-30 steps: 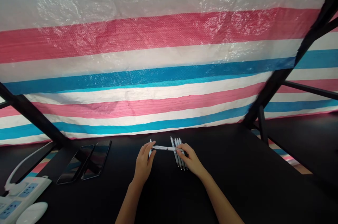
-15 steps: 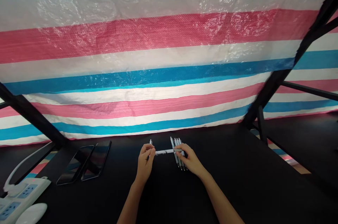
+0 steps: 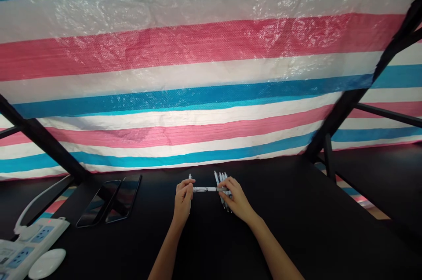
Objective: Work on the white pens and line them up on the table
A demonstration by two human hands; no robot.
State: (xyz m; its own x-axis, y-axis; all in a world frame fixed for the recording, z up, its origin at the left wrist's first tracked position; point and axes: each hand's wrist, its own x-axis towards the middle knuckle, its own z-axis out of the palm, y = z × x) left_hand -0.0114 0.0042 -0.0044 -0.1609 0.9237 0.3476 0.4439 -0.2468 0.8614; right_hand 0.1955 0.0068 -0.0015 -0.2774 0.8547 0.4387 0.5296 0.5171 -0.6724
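A white pen (image 3: 207, 189) is held crosswise between the two hands, near the middle of the black table (image 3: 211, 245). Its left end is pinched by the thumb and fingers of the left hand (image 3: 183, 196); its grey grip end is grasped by those of the right hand (image 3: 236, 194). If the two ends were pushed unevenly or the pinch were loosened, the slim barrel could be twisted away and dropped. Beneath or just beside the right fingers, a row of similar pens (image 3: 216, 178) is partly covered; whether it is touched cannot be told. Should that hand be lowered or swept sideways, the row could be splayed, since round barrels are easily rolled. A single pen (image 3: 190, 176) is mostly hidden behind the left hand and could be knocked askew. Two smartphones (image 3: 99, 204) are placed well apart, leftward, where little risk is posed.
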